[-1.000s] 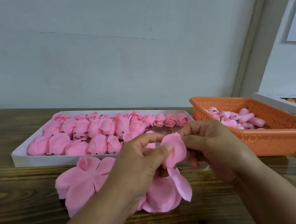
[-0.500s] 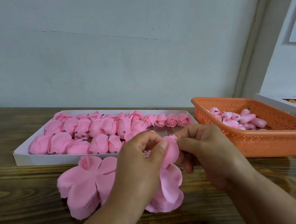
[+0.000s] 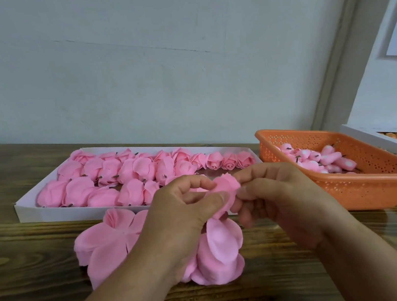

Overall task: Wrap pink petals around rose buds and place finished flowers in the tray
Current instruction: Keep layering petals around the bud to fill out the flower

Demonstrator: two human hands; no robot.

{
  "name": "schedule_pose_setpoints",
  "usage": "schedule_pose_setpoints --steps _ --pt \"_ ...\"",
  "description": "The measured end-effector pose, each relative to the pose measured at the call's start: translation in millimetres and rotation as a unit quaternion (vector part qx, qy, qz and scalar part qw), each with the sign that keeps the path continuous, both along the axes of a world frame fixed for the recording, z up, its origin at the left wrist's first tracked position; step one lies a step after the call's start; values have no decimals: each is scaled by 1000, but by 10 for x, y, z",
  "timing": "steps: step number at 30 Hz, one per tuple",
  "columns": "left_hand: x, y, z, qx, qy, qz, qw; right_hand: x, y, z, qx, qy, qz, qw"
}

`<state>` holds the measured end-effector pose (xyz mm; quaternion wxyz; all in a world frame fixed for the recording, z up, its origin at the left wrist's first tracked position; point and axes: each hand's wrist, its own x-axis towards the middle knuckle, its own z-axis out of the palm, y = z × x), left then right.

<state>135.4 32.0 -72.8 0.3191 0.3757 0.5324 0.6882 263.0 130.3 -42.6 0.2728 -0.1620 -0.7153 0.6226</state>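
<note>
Both my hands meet over the table's middle on one pink petal piece (image 3: 226, 190). My left hand (image 3: 183, 212) pinches it with thumb over the petal; my right hand (image 3: 273, 195) pinches its right side. The piece's loose lower petals (image 3: 222, 249) hang below my hands. Any bud inside is hidden by my fingers. A stack of flat pink petal sheets (image 3: 105, 244) lies on the table to the left. Behind stands the white tray (image 3: 28, 209), filled with several finished pink flowers (image 3: 129, 178).
An orange perforated basket (image 3: 368, 189) with several small pink buds (image 3: 322, 157) stands at the right. A second white tray (image 3: 381, 141) shows at the far right edge. The wooden table (image 3: 33, 291) runs up to a pale wall.
My hands have drawn closer together and the petal between them is folded in tighter. The hanging petals have shifted lower under my hands.
</note>
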Motion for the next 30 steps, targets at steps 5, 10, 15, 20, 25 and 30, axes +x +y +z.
schedule_pose_setpoints --steps 5,10,15,20,25,30 --pt "1 -8 43 5 -132 -85 987 20 9 13 19 -5 -19 1000" --pt "-5 -7 40 4 -134 -103 986 -3 -19 6 47 19 -49 998" --pt "2 -12 37 0 -106 -103 989 -30 -66 -7 67 25 -90 993" --pt "9 -27 58 -28 -85 -99 991 -29 -86 -9 119 0 -118 986" --pt "14 -35 84 -52 -156 -122 979 -22 -108 8 144 -4 -111 983" --pt "1 -26 103 -53 -257 -170 950 -30 -114 16 189 34 -148 970"
